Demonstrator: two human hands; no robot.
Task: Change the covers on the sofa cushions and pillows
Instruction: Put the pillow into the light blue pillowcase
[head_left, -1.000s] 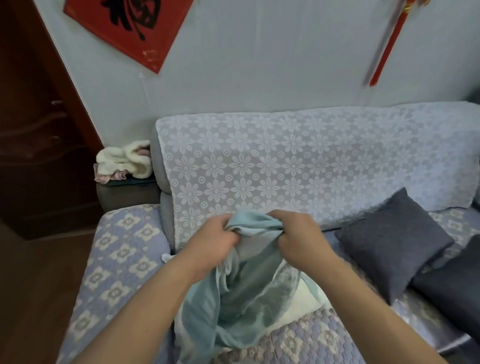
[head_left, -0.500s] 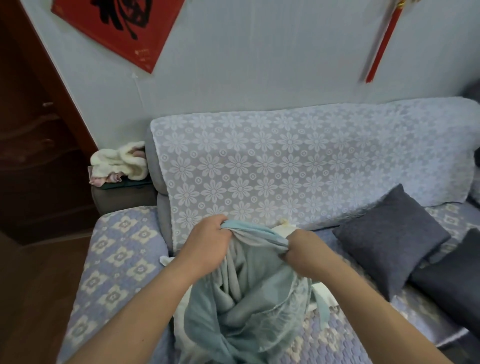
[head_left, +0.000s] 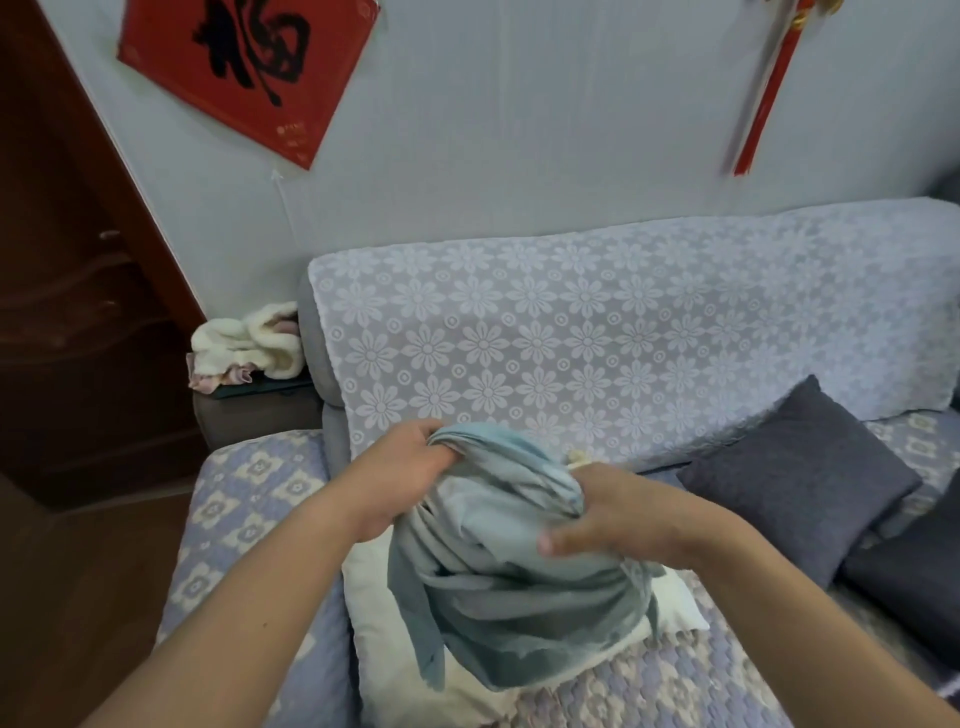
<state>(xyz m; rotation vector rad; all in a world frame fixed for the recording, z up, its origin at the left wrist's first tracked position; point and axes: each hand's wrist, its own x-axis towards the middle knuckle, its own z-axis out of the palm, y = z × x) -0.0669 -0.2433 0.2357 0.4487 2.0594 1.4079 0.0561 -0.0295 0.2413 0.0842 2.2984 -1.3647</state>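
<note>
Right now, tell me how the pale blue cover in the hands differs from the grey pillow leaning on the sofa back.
The pale blue cover is limp and bunched; the grey pillow is stuffed and square. The cover is gripped by the left hand and right hand; the pillow is untouched. The cover hangs over a white insert; the pillow leans on the sofa back. Both are plain fabric.

Bunched pale-teal cover (head_left: 511, 587) over white pillow (head_left: 395, 654) on sofa seat (head_left: 244, 499)

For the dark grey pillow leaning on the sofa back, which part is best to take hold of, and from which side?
Probably its upper corner: the dark grey pillow stands tilted like a diamond against the sofa back, so that corner points up, free. Come from above with the right hand.
</note>
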